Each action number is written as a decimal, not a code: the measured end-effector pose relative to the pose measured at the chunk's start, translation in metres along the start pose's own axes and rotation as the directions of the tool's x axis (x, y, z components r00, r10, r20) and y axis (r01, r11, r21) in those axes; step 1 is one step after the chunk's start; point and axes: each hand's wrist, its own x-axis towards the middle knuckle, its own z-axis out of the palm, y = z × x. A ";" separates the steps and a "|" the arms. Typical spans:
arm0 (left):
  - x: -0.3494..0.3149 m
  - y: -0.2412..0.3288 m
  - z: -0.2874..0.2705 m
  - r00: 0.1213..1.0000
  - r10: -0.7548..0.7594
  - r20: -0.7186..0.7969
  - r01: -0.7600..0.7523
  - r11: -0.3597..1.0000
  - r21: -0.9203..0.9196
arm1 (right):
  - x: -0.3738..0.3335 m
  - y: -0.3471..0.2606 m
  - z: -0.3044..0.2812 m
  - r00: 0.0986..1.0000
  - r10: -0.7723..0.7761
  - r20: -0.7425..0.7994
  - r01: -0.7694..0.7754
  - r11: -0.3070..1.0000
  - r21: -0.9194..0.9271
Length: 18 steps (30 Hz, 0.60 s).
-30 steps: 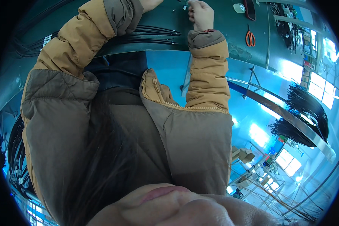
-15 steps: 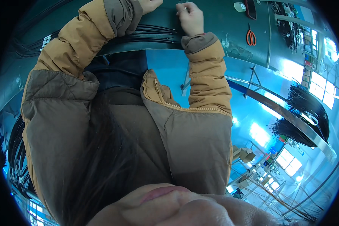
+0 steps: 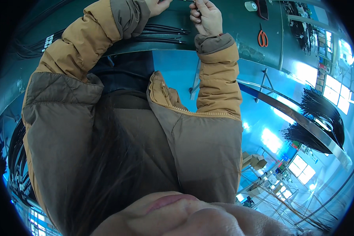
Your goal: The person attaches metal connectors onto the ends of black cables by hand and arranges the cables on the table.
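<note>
Grasping a thin dark piece [image 3: 187, 0], mostly cut off, toward twelve o'clock in the right hand [image 3: 207, 18]; cannot tell the grip of the left hand [image 3: 157, 6], cropped above.

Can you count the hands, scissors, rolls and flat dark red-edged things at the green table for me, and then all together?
Left hand and right hand: 2
Orange-handled scissors: 1
Pale roll: 1
Flat dark thing: 1
Total: 5
</note>
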 end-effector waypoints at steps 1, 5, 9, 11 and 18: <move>0.000 0.000 0.000 1.000 0.000 -0.003 0.000 1.000 0.004 | 0.000 0.000 0.001 1.000 -0.009 -0.021 0.008 0.999 -0.032; 0.000 -0.002 0.001 0.999 -0.006 0.032 0.005 1.000 0.029 | -0.005 -0.004 0.010 0.997 -0.022 -0.069 0.016 0.996 -0.093; -0.003 -0.006 0.002 0.993 0.113 0.026 -0.114 0.993 0.040 | -0.011 -0.006 0.019 0.940 -0.337 -0.055 0.261 0.811 -0.523; -0.004 -0.007 0.002 0.966 0.245 0.077 -0.252 0.964 0.091 | -0.011 -0.005 0.022 0.829 -0.555 0.070 0.409 0.515 -0.753; -0.009 -0.007 -0.006 0.940 0.324 0.106 -0.333 0.940 0.074 | -0.013 -0.010 0.028 0.977 -0.135 -0.165 0.064 0.924 -0.376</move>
